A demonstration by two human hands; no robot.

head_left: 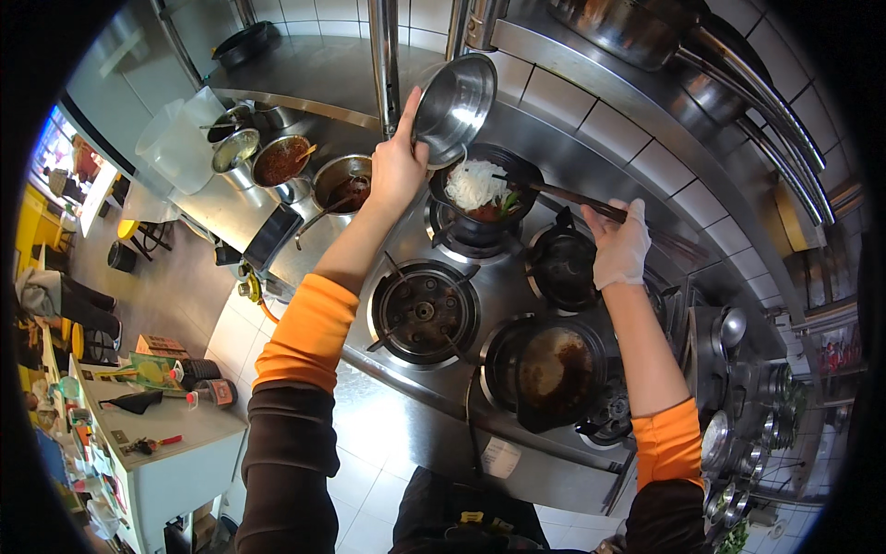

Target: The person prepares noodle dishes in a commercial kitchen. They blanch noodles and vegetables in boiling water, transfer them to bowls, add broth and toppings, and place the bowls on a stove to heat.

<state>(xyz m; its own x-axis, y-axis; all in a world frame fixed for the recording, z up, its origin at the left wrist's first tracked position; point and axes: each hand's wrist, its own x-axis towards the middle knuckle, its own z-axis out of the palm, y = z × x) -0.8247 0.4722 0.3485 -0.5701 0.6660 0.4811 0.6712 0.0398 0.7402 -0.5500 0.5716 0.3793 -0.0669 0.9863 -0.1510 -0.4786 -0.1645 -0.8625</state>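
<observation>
My left hand (pixel 399 174) grips the rim of a steel bowl (pixel 457 106), tipped on its side above a dark pan (pixel 526 174) on the back burner. White noodle-like strands (pixel 474 185) lie in that pan with some green pieces and reddish sauce. In a translucent glove, my right hand (pixel 620 245) is closed around long brown chopsticks (pixel 577 199), whose tips reach into the strands. The tipped bowl looks bare inside.
Left of the stove stand pots of red sauce (pixel 280 162) and dark sauce (pixel 343 183) with ladles. A bare burner (pixel 424 309) sits nearest my left arm. A pan with brownish liquid (pixel 556 369) rests at the front. Saucepans (pixel 637 32) with long handles occupy the upper right shelf.
</observation>
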